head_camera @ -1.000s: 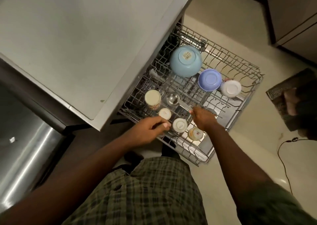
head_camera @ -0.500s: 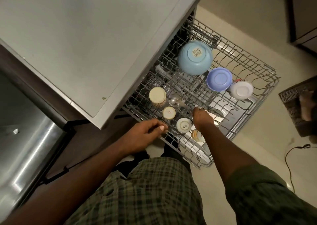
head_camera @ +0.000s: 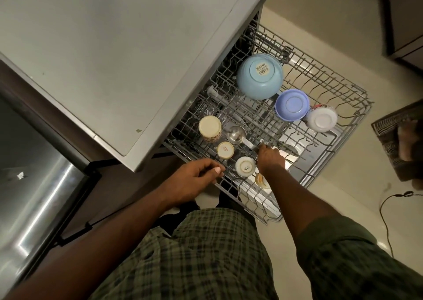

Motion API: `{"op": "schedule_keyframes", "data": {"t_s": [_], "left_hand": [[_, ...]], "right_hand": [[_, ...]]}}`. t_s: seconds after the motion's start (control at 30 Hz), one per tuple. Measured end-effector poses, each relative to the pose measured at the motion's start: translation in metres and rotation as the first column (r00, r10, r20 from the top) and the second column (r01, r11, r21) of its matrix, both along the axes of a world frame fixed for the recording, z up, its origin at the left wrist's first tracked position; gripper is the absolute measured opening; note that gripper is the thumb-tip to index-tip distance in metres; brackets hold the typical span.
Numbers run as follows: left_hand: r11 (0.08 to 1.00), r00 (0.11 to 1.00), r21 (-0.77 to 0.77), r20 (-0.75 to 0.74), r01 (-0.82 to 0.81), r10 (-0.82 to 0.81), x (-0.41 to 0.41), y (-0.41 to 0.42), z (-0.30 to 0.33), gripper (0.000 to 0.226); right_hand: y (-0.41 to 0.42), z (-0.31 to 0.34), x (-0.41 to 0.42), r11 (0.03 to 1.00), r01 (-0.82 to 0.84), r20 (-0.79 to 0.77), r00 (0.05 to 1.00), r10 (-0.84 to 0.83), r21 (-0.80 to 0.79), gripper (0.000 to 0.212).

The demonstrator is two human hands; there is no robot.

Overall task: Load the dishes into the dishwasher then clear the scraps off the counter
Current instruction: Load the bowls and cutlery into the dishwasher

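Ladle (head_camera: 237, 134) in rack (head_camera: 343, 107): bowl beside the cups, handle running straight to right hand (head_camera: 270, 157), which grips its end; left hand (head_camera: 196, 173), loosely curled, holds nothing.

One camera only here, riding on the person's head and looking almost straight down past a checked shirt (head_camera: 201, 254) at the pulled-out dishwasher rack (head_camera: 338, 125), which is sitting close, within arm's reach, in the middle of the frame. The wide lens is taking in the table (head_camera: 114, 47) top filling the upper left, the pale floor (head_camera: 332, 24) to the right, and both forearms coming in from the bottom edge, with no second view sharing the scene.
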State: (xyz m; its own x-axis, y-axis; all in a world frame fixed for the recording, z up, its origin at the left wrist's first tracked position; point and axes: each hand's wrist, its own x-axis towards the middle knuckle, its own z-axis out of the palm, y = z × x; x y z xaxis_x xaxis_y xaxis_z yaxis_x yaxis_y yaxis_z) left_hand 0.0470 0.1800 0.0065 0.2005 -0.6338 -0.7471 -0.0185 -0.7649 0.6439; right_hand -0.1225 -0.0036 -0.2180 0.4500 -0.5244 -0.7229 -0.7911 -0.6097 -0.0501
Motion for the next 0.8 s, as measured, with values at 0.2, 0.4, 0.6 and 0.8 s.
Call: {"op": "schedule_keyframes", "data": {"t_s": [0.2, 0.4, 0.6, 0.8], "left_hand": [[0.999, 0.999, -0.031, 0.004, 0.039, -0.039, -0.004, -0.003, 0.000, 0.020], [0.996, 0.998, -0.066, 0.012, 0.065, -0.064, -0.004, -0.006, 0.001, 0.019], [0.992, 0.998, -0.112, 0.034, 0.058, -0.054, -0.001, -0.007, 0.008, 0.020], [0.982, 0.999, -0.188, 0.037, -0.019, 0.026, 0.013, 0.001, 0.026, 0.025]], "right_hand": [[-0.001, 0.010, 0.001, 0.999, 0.048, 0.045, 0.998, -0.048, -0.005, 0.032], [0.003, 0.022, 0.001, 0.997, 0.079, 0.028, 0.997, -0.078, -0.017, 0.038], [0.005, 0.039, 0.004, 0.985, 0.171, 0.114, 0.979, -0.167, -0.028, 0.037], [0.007, 0.080, 0.016, 0.953, 0.297, 0.436, 0.850, -0.296, 0.068, 0.036]]}}
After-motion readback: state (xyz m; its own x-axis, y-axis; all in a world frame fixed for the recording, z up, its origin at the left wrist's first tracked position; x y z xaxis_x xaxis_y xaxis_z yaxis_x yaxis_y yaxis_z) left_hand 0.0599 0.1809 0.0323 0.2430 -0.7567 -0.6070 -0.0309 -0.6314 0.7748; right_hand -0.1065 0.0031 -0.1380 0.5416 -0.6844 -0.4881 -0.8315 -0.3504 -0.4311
